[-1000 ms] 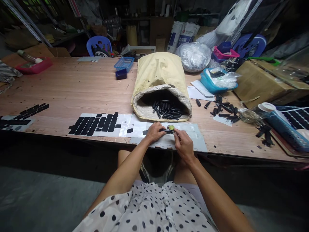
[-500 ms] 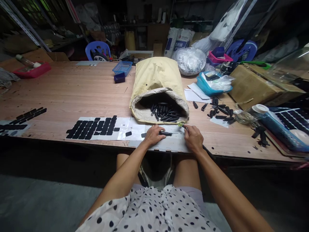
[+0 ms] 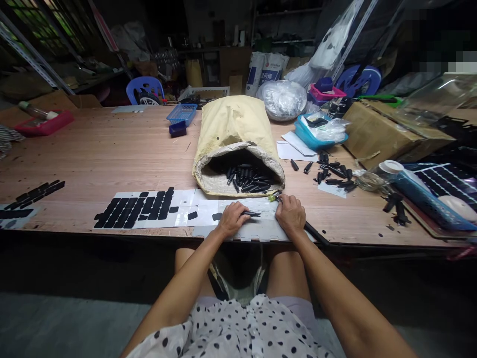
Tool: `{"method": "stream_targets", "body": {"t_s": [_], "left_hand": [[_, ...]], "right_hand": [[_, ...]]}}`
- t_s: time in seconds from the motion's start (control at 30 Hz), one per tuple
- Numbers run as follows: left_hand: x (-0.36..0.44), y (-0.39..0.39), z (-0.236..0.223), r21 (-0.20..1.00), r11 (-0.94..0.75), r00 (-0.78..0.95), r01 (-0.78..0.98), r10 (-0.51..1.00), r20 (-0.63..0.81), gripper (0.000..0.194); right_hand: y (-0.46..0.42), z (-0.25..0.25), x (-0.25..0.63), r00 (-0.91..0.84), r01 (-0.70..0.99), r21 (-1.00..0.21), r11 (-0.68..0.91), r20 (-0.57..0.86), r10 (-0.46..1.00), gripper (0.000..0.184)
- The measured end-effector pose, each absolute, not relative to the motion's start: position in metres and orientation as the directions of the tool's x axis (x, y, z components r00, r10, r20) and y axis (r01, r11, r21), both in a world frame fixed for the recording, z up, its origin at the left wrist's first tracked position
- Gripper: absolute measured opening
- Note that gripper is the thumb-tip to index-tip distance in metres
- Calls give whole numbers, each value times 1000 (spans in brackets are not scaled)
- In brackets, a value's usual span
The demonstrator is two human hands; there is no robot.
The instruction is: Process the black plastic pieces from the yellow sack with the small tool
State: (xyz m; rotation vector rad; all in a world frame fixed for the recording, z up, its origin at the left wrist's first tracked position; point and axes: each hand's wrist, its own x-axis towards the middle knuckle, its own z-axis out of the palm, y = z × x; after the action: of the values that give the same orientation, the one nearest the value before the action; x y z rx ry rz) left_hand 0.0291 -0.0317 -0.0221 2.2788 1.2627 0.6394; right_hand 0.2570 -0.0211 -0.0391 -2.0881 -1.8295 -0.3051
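At the table's front edge, my left hand is closed on a thin, black, pointed piece; its exact kind is unclear. To the right, my right hand is closed around a small tool with a yellow-green end. A black rod or tube shows behind that hand; whether it belongs to the tool is hidden. Under both hands lies a pale sheet. Just beyond them a yellow sack lies with its mouth towards me, and several black elongated parts are inside.
Rows of flat black pieces lie on white sheets at left. Loose black parts are scattered at right, near a teal basket and a cardboard box. A blue basket stands behind, left of the sack.
The view has shifted slightly, so the table sits lower and further left. The black piece at my left hand has turned a little; both hands stay near the same spots on the sheet.
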Motion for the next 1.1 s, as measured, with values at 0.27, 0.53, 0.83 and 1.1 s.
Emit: {"method": "stream_targets", "body": {"t_s": [0.27, 0.53, 0.83, 1.1], "left_hand": [[26, -147, -69, 620, -590, 765, 517, 644, -25, 31], [28, -138, -95, 370, 59, 229, 927, 694, -683, 47], [14, -70, -3, 916, 52, 795, 399, 477, -374, 34], [16, 79, 23, 717, 183, -233, 673, 972, -29, 22]], "right_hand": [[-22, -39, 253, 152, 987, -113, -117, 389, 908, 26], [-21, -38, 252, 155, 987, -104, -124, 380, 912, 25], [-23, -38, 251, 152, 987, -105, -120, 382, 912, 26], [-26, -34, 249, 143, 988, -110, -110, 371, 917, 26]]}}
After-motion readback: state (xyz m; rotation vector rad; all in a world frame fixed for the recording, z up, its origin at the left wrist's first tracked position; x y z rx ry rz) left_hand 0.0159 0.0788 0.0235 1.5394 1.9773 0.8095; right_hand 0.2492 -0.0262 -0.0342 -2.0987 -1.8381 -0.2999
